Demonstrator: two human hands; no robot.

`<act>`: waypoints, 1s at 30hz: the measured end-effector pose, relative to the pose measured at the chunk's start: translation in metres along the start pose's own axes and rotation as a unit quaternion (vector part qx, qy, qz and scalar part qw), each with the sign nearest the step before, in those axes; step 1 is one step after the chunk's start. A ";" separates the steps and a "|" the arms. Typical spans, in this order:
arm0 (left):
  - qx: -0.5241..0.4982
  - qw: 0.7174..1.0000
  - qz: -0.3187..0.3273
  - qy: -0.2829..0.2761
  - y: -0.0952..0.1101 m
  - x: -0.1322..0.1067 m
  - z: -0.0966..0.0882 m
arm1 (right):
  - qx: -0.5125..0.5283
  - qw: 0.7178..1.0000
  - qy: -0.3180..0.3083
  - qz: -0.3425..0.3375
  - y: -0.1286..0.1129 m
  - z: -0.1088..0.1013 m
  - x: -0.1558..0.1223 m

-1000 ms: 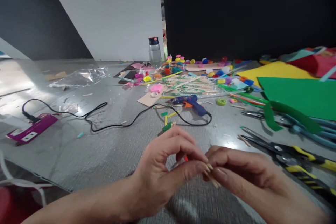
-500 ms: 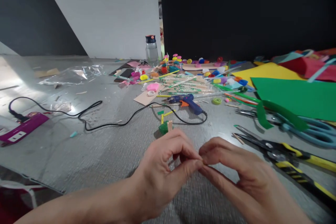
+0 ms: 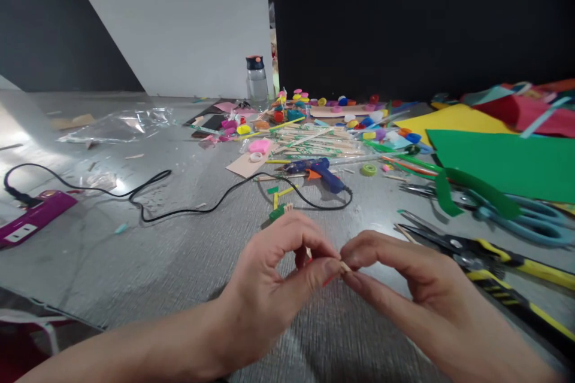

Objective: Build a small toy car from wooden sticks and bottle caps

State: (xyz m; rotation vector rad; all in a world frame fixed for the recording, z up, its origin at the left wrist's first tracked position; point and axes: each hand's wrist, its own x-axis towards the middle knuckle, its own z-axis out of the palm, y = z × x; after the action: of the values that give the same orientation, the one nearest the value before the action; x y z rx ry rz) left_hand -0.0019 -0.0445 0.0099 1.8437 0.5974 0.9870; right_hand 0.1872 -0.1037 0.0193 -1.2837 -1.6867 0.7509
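My left hand [image 3: 287, 269] and my right hand [image 3: 395, 275] meet fingertip to fingertip above the grey table. Between them shows the end of a small pale wooden stick piece [image 3: 344, 267], pinched by both hands. A bit of red peeks out by my left fingers; what it belongs to is mostly hidden. Just beyond my left hand sits a green piece [image 3: 275, 212] with short wooden sticks on it, partly covered by the knuckles. Farther back, a blue hot glue gun [image 3: 317, 171] lies on its side.
Yellow-black pliers [image 3: 471, 251] and blue-handled scissors [image 3: 525, 215] lie at right, near green sheet [image 3: 498, 161]. A black cord [image 3: 215, 206] crosses the table, and a purple power strip [image 3: 36, 215] is at left. Wooden sticks [image 3: 314, 140], bottle caps and a water bottle [image 3: 257, 79] are behind.
My fingertips have parted slightly, so the wooden stick piece and some red now show between them. The whole view has shifted a little.
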 end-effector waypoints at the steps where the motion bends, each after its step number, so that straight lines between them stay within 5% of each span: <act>1: 0.007 1.000 -0.010 -0.011 0.001 0.000 0.000 | -0.003 1.000 0.001 -0.002 0.000 0.000 -0.001; 4: 0.034 0.998 -0.029 -0.035 0.002 -0.001 0.001 | -0.017 1.000 -0.001 -0.025 0.002 -0.002 -0.003; 15: 0.110 0.991 0.068 -0.022 0.001 0.000 0.002 | -0.076 0.993 -0.025 -0.087 0.003 -0.001 -0.008; 30: 0.088 0.995 0.054 -0.006 0.001 -0.002 -0.004 | -0.022 0.997 -0.073 -0.011 0.003 -0.006 -0.006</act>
State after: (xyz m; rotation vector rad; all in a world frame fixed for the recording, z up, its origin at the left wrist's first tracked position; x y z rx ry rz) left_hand -0.0063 -0.0447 0.0107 2.0553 0.5990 1.0208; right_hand 0.1946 -0.1087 0.0174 -1.2650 -1.8406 0.8155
